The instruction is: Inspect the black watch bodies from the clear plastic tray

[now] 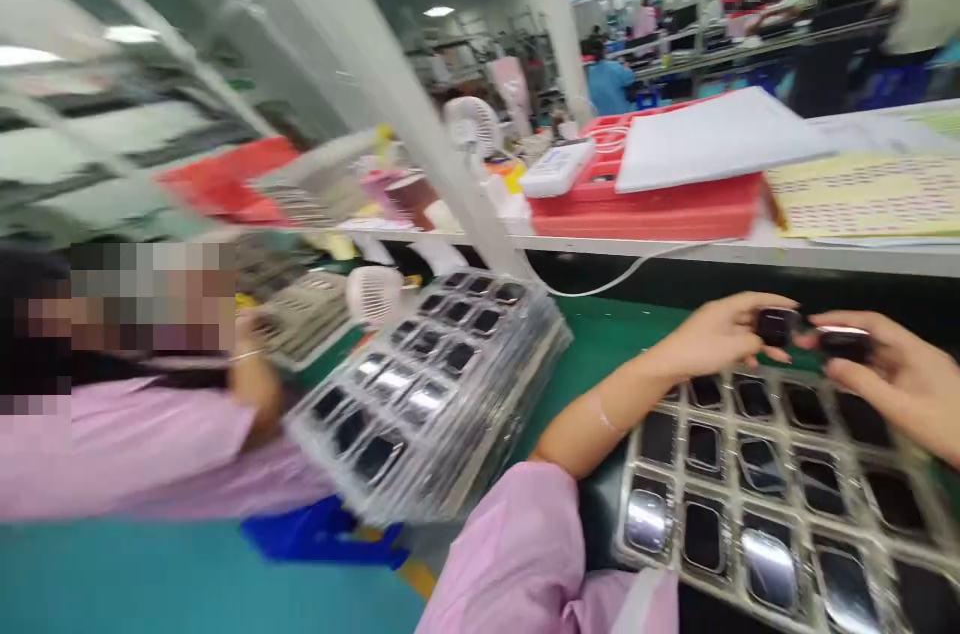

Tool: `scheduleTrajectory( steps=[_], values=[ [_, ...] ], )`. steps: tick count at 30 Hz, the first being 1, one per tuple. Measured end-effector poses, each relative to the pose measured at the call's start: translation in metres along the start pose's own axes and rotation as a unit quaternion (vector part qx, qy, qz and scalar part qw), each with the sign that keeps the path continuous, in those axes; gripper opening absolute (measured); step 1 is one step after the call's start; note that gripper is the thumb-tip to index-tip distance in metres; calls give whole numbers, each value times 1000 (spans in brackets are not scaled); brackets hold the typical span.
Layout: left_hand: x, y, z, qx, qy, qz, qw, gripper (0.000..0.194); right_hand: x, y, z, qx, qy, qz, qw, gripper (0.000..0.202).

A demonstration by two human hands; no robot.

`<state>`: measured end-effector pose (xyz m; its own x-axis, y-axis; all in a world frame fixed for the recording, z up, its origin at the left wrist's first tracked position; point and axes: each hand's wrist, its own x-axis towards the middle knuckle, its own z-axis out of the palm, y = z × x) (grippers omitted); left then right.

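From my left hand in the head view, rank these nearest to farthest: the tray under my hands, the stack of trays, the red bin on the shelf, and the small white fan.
From the left hand:
1. Tray under the hands, directly below.
2. Red bin, up on the shelf behind.
3. Stack of trays, to the left on the green mat.
4. Small white fan, farther left, beyond the stack.

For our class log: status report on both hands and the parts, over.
Left hand holds a small dark part. Right hand holds another dark part. Both over the clear tray of dark parts. Nothing between the hands.
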<state>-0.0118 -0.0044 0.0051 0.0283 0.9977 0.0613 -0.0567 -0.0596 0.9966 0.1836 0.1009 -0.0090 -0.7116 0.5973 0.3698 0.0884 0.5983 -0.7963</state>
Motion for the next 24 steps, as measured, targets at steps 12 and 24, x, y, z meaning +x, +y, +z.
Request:
scheduleTrajectory(
  steps=[12, 24],
  values=[
    [0, 3, -2, 18, 38, -3, 999, 48, 5, -7, 4, 118, -44, -7, 992, 39],
    [-1, 5, -2, 48, 38, -5, 998, 47, 5, -5, 6, 114, -34, -26, 993, 35]
  ],
)
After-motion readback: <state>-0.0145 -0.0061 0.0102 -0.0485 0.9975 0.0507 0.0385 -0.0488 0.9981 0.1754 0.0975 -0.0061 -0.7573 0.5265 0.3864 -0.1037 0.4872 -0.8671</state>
